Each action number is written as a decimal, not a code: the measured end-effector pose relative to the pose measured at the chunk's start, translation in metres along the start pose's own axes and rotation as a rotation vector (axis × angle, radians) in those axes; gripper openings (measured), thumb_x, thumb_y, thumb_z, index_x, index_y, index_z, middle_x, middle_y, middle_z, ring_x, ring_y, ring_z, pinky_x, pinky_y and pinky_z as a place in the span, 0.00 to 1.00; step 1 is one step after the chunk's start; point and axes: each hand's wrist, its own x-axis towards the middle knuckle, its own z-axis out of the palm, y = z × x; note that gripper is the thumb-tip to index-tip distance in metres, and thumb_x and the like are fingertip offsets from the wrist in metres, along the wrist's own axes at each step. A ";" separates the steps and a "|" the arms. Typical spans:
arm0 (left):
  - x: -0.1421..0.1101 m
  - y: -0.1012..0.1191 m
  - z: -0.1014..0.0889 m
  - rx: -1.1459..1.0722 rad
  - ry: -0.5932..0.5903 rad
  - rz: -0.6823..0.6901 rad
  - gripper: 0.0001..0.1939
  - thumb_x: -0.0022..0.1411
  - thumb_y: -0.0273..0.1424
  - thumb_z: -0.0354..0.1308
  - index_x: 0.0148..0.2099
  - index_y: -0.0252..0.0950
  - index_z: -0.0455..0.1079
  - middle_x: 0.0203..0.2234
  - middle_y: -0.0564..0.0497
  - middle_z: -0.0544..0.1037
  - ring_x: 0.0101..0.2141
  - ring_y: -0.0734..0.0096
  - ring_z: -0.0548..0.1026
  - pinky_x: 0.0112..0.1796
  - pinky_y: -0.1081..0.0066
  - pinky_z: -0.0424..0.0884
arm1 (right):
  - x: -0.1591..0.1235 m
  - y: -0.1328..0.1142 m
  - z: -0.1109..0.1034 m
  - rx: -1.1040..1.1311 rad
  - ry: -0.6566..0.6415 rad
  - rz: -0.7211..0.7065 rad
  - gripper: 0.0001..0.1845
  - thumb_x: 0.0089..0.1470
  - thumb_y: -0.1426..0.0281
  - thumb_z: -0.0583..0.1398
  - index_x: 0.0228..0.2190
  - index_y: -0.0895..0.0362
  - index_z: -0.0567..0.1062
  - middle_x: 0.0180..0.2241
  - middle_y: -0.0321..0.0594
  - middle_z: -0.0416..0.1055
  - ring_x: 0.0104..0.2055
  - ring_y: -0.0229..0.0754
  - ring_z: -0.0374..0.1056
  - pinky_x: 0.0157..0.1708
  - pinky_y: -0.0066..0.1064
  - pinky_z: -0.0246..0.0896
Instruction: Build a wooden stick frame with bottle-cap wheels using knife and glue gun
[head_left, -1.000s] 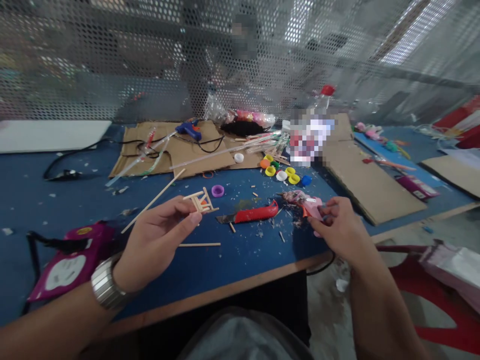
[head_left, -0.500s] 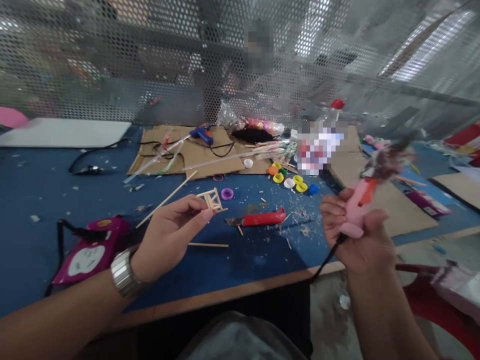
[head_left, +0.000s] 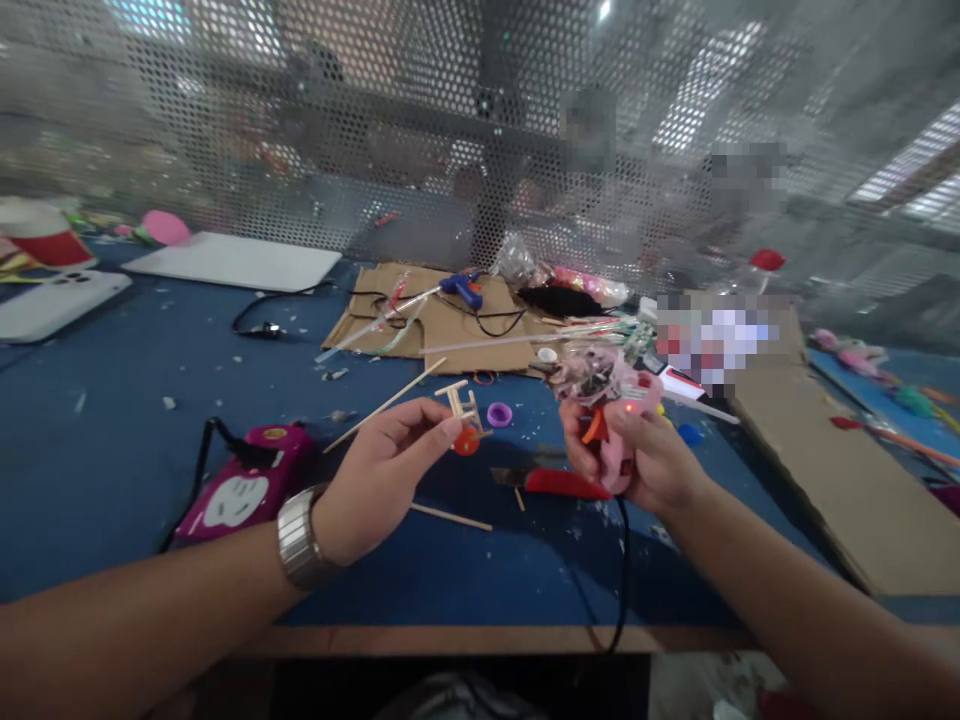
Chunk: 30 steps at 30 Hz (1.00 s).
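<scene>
My left hand (head_left: 401, 460) pinches a small frame of thin wooden sticks (head_left: 463, 402) between thumb and fingertips. An orange bottle cap (head_left: 465, 441) shows at the frame's lower edge; whether it is fixed there I cannot tell. My right hand (head_left: 637, 450) is wrapped round a pink hot glue gun (head_left: 621, 455), its nozzle pointing left towards the frame but apart from it. Plastic wrapping covers the gun's front, and its orange trigger is visible by my fingers. Below the gun lies a red utility knife (head_left: 566, 484), partly hidden. A purple bottle cap (head_left: 499, 415) sits beyond the frame.
Loose wooden sticks (head_left: 452, 517) lie near my left hand. At left is a magenta box with a black cable (head_left: 251, 480). Behind, a blue glue gun (head_left: 462, 290) rests on cardboard (head_left: 480, 345). More cardboard (head_left: 847, 460) lies at right. A perforated metal screen (head_left: 420, 150) stands behind the table.
My right hand has brought the glue gun inward from the right and turned its nozzle leftward. My left hand still holds the stick frame, now tilted differently. The view has swung left.
</scene>
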 end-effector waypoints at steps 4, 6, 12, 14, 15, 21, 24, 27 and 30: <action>-0.005 0.008 0.002 0.101 -0.012 0.001 0.15 0.65 0.41 0.77 0.38 0.37 0.80 0.32 0.52 0.80 0.33 0.72 0.74 0.37 0.71 0.72 | -0.003 0.020 -0.002 0.018 -0.047 0.073 0.28 0.52 0.46 0.76 0.31 0.57 0.79 0.24 0.34 0.69 0.19 0.34 0.62 0.19 0.28 0.55; -0.006 0.012 0.003 0.154 -0.052 0.013 0.14 0.67 0.39 0.75 0.36 0.36 0.79 0.30 0.52 0.78 0.31 0.72 0.72 0.37 0.71 0.71 | -0.011 0.026 -0.001 0.025 -0.060 0.108 0.28 0.51 0.47 0.77 0.29 0.57 0.78 0.24 0.33 0.68 0.19 0.33 0.60 0.19 0.28 0.54; -0.007 0.016 0.005 0.250 -0.123 0.107 0.11 0.71 0.33 0.69 0.35 0.36 0.78 0.30 0.53 0.75 0.31 0.72 0.70 0.36 0.71 0.69 | -0.028 0.027 -0.002 0.002 -0.080 0.163 0.27 0.53 0.48 0.77 0.30 0.56 0.77 0.25 0.35 0.69 0.21 0.35 0.62 0.20 0.28 0.56; -0.008 0.016 0.005 0.254 -0.145 0.136 0.10 0.72 0.31 0.68 0.35 0.36 0.79 0.30 0.53 0.75 0.32 0.72 0.71 0.36 0.71 0.69 | -0.032 0.025 -0.002 -0.004 -0.089 0.175 0.26 0.54 0.48 0.77 0.31 0.55 0.77 0.26 0.36 0.69 0.23 0.36 0.63 0.21 0.28 0.58; -0.009 0.016 0.005 0.254 -0.151 0.148 0.09 0.71 0.31 0.69 0.35 0.36 0.79 0.31 0.53 0.76 0.33 0.72 0.71 0.37 0.71 0.69 | -0.033 0.025 -0.002 -0.003 -0.092 0.181 0.25 0.54 0.48 0.76 0.31 0.55 0.77 0.26 0.36 0.69 0.24 0.37 0.64 0.21 0.28 0.58; -0.009 0.016 0.003 0.241 -0.135 0.155 0.05 0.70 0.29 0.70 0.38 0.38 0.83 0.33 0.52 0.79 0.35 0.70 0.75 0.39 0.70 0.72 | -0.041 0.027 0.002 0.008 -0.127 0.189 0.20 0.56 0.52 0.75 0.36 0.51 0.78 0.27 0.36 0.69 0.24 0.40 0.64 0.21 0.29 0.56; -0.009 0.017 0.004 0.233 -0.121 0.157 0.04 0.69 0.29 0.71 0.38 0.39 0.84 0.34 0.51 0.80 0.35 0.70 0.77 0.39 0.70 0.74 | -0.045 0.030 -0.001 -0.014 -0.146 0.204 0.18 0.58 0.53 0.74 0.36 0.50 0.76 0.26 0.36 0.70 0.24 0.41 0.64 0.22 0.31 0.53; -0.010 0.020 0.006 0.244 -0.123 0.173 0.04 0.68 0.29 0.72 0.37 0.39 0.85 0.34 0.51 0.82 0.35 0.69 0.78 0.40 0.70 0.75 | -0.048 0.032 -0.005 -0.057 -0.147 0.241 0.19 0.58 0.51 0.73 0.37 0.50 0.77 0.26 0.36 0.70 0.24 0.40 0.63 0.21 0.32 0.53; -0.010 0.022 0.008 0.245 -0.119 0.177 0.04 0.67 0.27 0.72 0.37 0.39 0.86 0.33 0.50 0.83 0.35 0.68 0.79 0.41 0.68 0.77 | -0.051 0.033 -0.008 -0.075 -0.118 0.266 0.20 0.58 0.50 0.74 0.43 0.49 0.78 0.28 0.36 0.72 0.24 0.40 0.64 0.20 0.31 0.57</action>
